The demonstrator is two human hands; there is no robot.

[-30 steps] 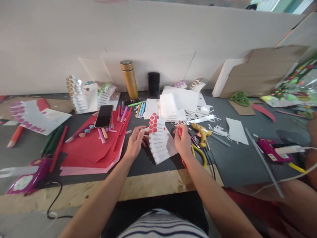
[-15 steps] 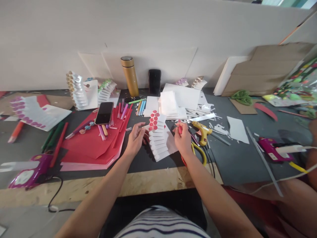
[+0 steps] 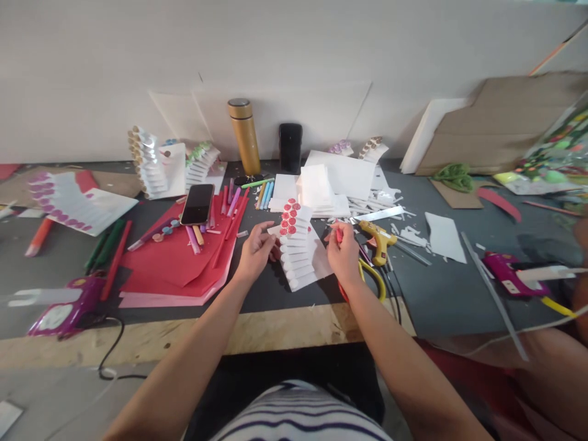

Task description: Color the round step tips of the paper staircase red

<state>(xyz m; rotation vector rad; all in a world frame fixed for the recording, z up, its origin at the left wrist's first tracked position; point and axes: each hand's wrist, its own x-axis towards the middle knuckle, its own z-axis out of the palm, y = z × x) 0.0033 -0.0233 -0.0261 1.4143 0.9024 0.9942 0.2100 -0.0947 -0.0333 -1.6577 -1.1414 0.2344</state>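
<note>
A white card (image 3: 320, 256) lies before me, bearing a curved stack of small white paper rolls (image 3: 296, 260); several upper roll ends are red. My left hand (image 3: 256, 248) is at its left edge, thumb and fingers bent around that side; the fingertips are partly hidden. Just right of the card, my right hand (image 3: 343, 252) pinches a small red stick-like piece (image 3: 339, 235), mostly covered by the fingers. Yellow-handled scissors (image 3: 377, 278) lie beside my right wrist, close to a yellow glue gun (image 3: 380, 241).
Red paper sheets (image 3: 160, 269) with a phone (image 3: 197, 204) on top lie left. Behind stand a gold flask (image 3: 245, 138) and a black phone (image 3: 290, 148). Purple glue guns rest left (image 3: 68, 306) and right (image 3: 514, 274). White scraps (image 3: 413, 236) litter the right; another person sits at far right.
The view has shifted slightly, so the table items appear a little higher and farther right. Both hands stay beside the card, with the red piece still in my right fingers.
</note>
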